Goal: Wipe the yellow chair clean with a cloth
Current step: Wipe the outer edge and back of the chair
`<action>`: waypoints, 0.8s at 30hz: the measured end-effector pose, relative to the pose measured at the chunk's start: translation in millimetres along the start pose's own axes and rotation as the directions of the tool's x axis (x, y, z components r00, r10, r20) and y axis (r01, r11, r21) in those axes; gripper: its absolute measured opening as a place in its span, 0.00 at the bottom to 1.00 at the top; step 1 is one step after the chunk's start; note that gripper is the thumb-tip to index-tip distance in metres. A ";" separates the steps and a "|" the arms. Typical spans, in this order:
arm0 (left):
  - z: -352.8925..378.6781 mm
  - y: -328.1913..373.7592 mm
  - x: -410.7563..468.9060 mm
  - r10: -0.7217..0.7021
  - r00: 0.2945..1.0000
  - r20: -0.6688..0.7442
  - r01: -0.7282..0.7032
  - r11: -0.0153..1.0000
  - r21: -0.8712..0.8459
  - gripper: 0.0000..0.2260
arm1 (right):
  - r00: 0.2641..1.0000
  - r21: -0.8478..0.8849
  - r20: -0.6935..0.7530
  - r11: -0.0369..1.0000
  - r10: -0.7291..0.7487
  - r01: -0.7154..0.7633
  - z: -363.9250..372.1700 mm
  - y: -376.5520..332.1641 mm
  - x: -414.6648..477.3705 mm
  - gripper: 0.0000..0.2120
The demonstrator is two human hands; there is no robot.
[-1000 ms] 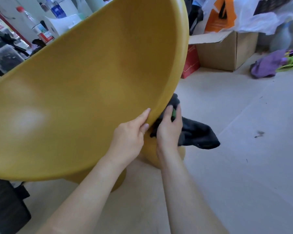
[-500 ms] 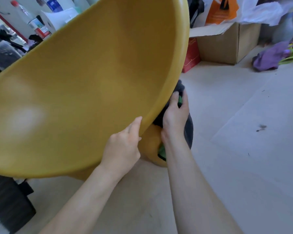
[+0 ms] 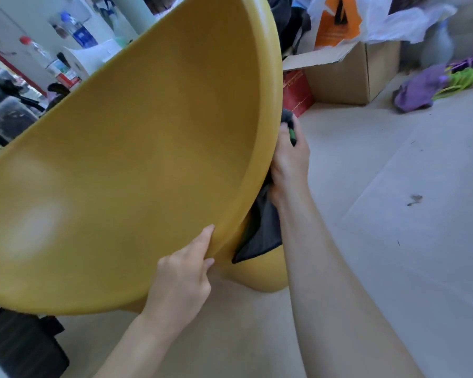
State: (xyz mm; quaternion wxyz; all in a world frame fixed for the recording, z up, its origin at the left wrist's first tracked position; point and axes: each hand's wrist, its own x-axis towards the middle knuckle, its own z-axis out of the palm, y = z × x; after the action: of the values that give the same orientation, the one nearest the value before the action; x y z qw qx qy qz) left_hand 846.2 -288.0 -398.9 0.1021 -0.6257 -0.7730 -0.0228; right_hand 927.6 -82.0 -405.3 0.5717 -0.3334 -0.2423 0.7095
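Closest in, the left hand (image 3: 180,279) is gripping the low front rim of the yellow plastic bowl-shaped chair (image 3: 137,159), thumb up on the inside of the lip and the fingers curled under it. The chair is tipped so its open scoop faces the camera. It fills pretty much the whole left and middle of the view, and its rounded base sits on the pale floor (image 3: 393,268) just right of that hand.

A bit further along, the right hand (image 3: 288,159) is round the outside of the rim, holding a dark grey cloth (image 3: 262,230) against the back of the shell. A bit of the cloth's green edging shows between thumb and finger. The rim hides the rest of the fingers, so that's all I can say about the grip. The loose end of the cloth hangs down past the wrist, between the forearm and the chair base.

Down in the bottom left corner there's a black bulky thing (image 3: 19,347) on the floor, partly under the chair. Can't tell what it is. Out to the right there's a small dark speck (image 3: 415,199) on the floor.

Further back, behind the chair's rim:
- a red flat box (image 3: 296,90) leaning by a brown cardboard box (image 3: 347,75) with an open flap
- an orange and white plastic bag (image 3: 336,23) on top of the cardboard box
- a purple crumpled fabric (image 3: 418,90) on the floor at the far right, with some lime green strands beside it

Far left in the back there are a couple of clear plastic bottles (image 3: 78,31), but the chair blocks what's under them.
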 end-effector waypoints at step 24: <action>3.9 -121.7 -46.8 -0.158 0.975 0.154 0.143 0.984 0.103 0.21 | 0.945 -0.638 0.238 0.769 0.224 -0.021 -44.9 35.9 -53.6 0.07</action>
State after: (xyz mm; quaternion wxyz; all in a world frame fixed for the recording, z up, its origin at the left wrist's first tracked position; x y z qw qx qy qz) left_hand 736.6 -358.7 -400.2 0.0654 -0.5597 -0.8242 0.0558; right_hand 944.7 -144.0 -450.4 0.3359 -0.4079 -0.5261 0.6663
